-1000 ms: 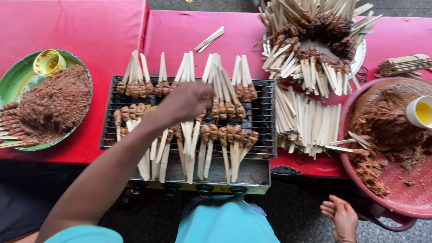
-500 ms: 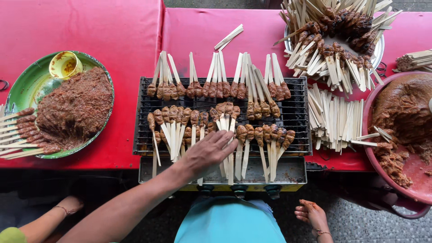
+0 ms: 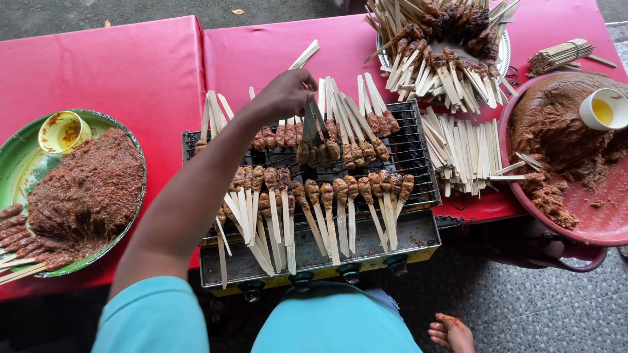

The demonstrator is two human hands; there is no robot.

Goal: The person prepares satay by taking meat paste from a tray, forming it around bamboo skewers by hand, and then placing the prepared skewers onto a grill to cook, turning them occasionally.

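Bamboo-sticked satay skewers (image 3: 314, 140) are pinched in the left hand (image 3: 286, 95), fingers closed on their sticks over the back row of the grill (image 3: 412, 157). Right hand (image 3: 451, 332) hangs low beside the knee, fingers loosely spread, holding nothing. Green plate (image 3: 19, 170) of minced meat sits left on the red worktop (image 3: 131, 65).

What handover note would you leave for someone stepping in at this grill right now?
Left hand: reached over the black wire grill, pinching the flat bamboo sticks of the far-row meat skewers.
Right hand: low beside the body, holding nothing.
Done: two rows of skewers lie on the grill; charred ones are piled on the round white plate.
Left: bare bamboo sticks and minced meat in the red basin remain unused.
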